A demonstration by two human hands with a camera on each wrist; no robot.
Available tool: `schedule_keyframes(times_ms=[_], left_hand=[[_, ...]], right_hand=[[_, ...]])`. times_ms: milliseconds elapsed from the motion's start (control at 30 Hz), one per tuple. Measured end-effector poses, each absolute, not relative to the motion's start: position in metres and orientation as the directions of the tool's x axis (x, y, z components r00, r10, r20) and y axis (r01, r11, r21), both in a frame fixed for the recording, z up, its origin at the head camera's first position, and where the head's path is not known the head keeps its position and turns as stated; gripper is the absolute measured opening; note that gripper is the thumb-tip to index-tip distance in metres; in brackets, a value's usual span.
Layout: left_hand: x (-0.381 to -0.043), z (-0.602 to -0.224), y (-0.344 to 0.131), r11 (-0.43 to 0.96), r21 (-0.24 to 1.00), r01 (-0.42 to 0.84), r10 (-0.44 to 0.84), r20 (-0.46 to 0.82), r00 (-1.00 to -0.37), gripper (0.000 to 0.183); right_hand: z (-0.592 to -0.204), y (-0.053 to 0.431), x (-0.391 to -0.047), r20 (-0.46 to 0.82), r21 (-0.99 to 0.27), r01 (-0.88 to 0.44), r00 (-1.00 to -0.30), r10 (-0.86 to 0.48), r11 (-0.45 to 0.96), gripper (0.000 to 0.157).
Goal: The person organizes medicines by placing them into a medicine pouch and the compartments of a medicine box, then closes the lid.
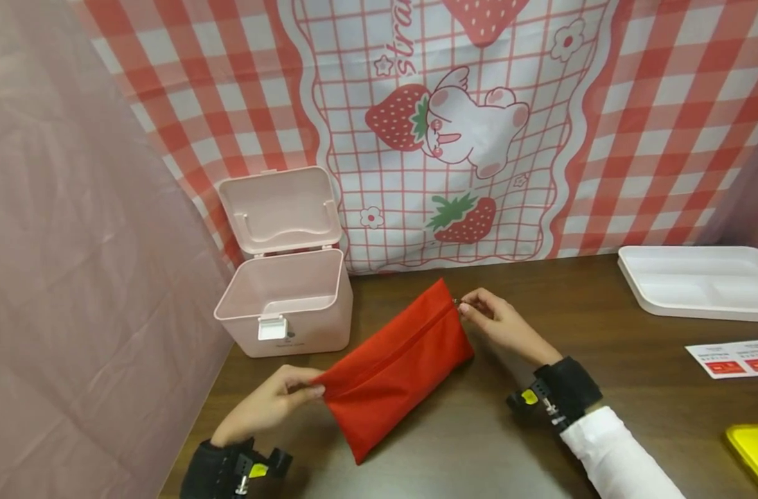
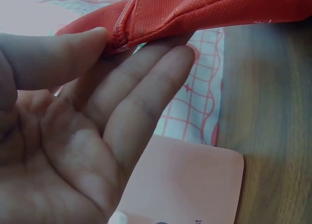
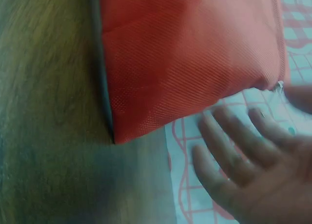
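Observation:
A red zippered pouch (image 1: pixel 398 371) is held slantwise over the table between both hands, its zipper line running along its length. My left hand (image 1: pixel 273 398) pinches the pouch's left end between thumb and fingers. The zipper's end (image 2: pixel 119 36) lies right by that thumb in the left wrist view. At the far right end, my right hand (image 1: pixel 500 322) pinches the small metal zipper pull (image 3: pixel 279 86) with thumb and forefinger. Its other fingers (image 3: pixel 234 151) are spread and blurred in the right wrist view. The pouch's inside is hidden.
Behind the left hand stands a pink box (image 1: pixel 304 333) with its lid (image 1: pixel 285 211) raised. On the right are a white divided tray (image 1: pixel 647 301), a printed card (image 1: pixel 731 359) and a yellow object (image 1: pixel 756 450) at the frame edge. A strawberry-print cloth (image 1: pixel 391 187) hangs behind the wooden table (image 1: pixel 578 298).

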State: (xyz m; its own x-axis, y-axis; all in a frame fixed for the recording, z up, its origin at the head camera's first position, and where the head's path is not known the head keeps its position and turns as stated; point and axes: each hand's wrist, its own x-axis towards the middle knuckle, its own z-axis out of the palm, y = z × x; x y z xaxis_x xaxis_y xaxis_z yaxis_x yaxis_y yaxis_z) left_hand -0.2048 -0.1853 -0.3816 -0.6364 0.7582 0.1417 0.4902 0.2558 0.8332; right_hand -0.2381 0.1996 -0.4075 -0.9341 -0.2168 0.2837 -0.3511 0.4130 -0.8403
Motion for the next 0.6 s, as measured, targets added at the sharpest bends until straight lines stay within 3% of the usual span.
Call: schedule_keyframes(times_ms=[100, 267, 433, 600], left_hand=[[-0.204, -0.381, -0.186, 0.264, 0.828, 0.494, 0.766, 0.131, -0.630, 0.023], [-0.204, -0.380, -0.186, 0.256, 0.823, 0.508, 0.776, 0.139, -0.616, 0.025], [-0.203, -0.383, -0.183, 0.261, 0.822, 0.506, 0.784, 0.125, -0.608, 0.025], [-0.200, -0.391, -0.171, 0.322, 0.820, 0.472, 0.796, 0.035, -0.604, 0.020]], right_hand=[[-0.415, 0.203, -0.241, 0.196, -0.889, -0.326, -0.906, -0.376, 0.322, 0.030], [-0.426, 0.206, -0.243, 0.116, -0.876, -0.342, -0.834, -0.540, 0.341, 0.047], [-0.432, 0.208, -0.244, 0.107, -0.868, -0.356, -0.815, -0.569, 0.347, 0.059], [-0.436, 0.208, -0.245, 0.160, -0.810, -0.436, -0.807, -0.569, 0.392, 0.056]])
